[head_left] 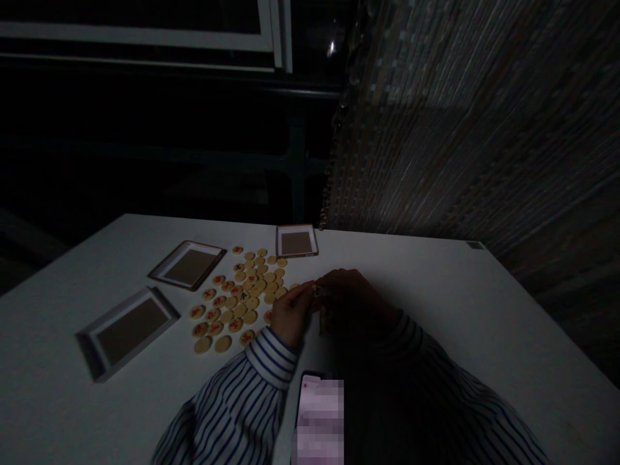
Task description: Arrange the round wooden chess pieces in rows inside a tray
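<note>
My left hand (292, 312) reaches in from a striped sleeve, its fingers pinched at the middle of the white table (426, 274). Against its fingertips is my right hand (356, 300), mostly in dark shadow, with its fingers bent. Between the fingertips shows a small pale thing (317, 290) that I cannot make out. Round wooden discs (249, 316), some with red or black characters, lie loose to the left of my hands. Part of a disc or other object under my right hand is too dark to tell.
Two open shallow boxes (188, 266) (128, 329) lie at the left. A smaller open box (296, 241) is at the far edge. A lit phone (310, 407) rests near my body. Strung curtains (411, 129) hang behind the table.
</note>
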The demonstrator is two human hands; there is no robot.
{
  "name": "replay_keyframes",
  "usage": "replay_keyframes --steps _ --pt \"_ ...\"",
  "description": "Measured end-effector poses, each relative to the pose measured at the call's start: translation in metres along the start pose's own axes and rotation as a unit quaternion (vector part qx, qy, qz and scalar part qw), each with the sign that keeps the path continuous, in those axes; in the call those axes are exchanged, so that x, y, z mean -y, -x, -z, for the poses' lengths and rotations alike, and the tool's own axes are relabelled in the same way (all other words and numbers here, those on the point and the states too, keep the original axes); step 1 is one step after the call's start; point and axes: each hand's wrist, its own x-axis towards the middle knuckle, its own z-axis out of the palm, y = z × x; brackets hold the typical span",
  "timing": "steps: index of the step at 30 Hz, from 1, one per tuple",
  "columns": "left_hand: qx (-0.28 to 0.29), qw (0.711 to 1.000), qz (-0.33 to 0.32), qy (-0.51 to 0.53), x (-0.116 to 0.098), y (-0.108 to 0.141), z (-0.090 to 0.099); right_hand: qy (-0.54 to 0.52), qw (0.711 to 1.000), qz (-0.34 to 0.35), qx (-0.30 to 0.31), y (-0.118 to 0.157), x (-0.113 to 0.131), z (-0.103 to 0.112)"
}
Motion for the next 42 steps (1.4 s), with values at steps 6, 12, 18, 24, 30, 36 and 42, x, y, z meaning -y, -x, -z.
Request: replay_keyframes --steps 6,12,18,24,30,36,42 --pt "0.002 1.000 0.014 0.020 0.006 -0.002 0.000 0.024 0.999 0.032 -0.003 0.000 -0.003 -0.003" --pt "-0.006 1.000 -0.002 0.018 0.007 -0.002 0.000 0.081 0.996 -0.012 0.040 -0.001 -0.005 0.003" --pt "-0.021 0.993 -0.048 -0.105 0.001 0.001 0.003 0.119 0.990 -0.043 0.058 0.001 -0.012 0.010" --pt "0.022 0.982 -0.080 -0.170 0.018 0.000 0.007 0.151 0.980 -0.059 0.114 0.002 -0.004 0.012" --pt "0.045 0.978 -0.089 -0.182 0.026 0.000 0.007 0.172 0.972 -0.057 0.147 0.004 0.004 0.010" --pt "0.071 0.970 -0.111 -0.204 0.029 0.000 0.006 0.169 0.974 -0.049 0.144 0.004 0.000 0.005" --pt "0.072 0.973 -0.094 -0.200 0.029 0.000 0.005 0.170 0.972 -0.051 0.154 0.005 -0.001 0.002"
